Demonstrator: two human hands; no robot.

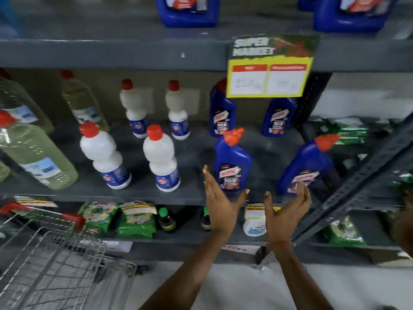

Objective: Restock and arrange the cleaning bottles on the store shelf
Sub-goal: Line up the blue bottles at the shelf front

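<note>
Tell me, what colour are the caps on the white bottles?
Red caps, seen in the head view.

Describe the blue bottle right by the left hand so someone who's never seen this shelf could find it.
Find the yellow price sign hanging from the grey shelf edge. Below it, on the middle shelf, four blue bottles stand in two rows. The front left blue bottle is the one, upright with an angled red cap, directly ahead of the open left hand.

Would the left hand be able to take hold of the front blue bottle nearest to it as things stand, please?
Probably yes. The left hand is open beside the front blue bottle, which stands near the shelf edge. Nothing lies between them, and the white bottle stands well clear.
</note>
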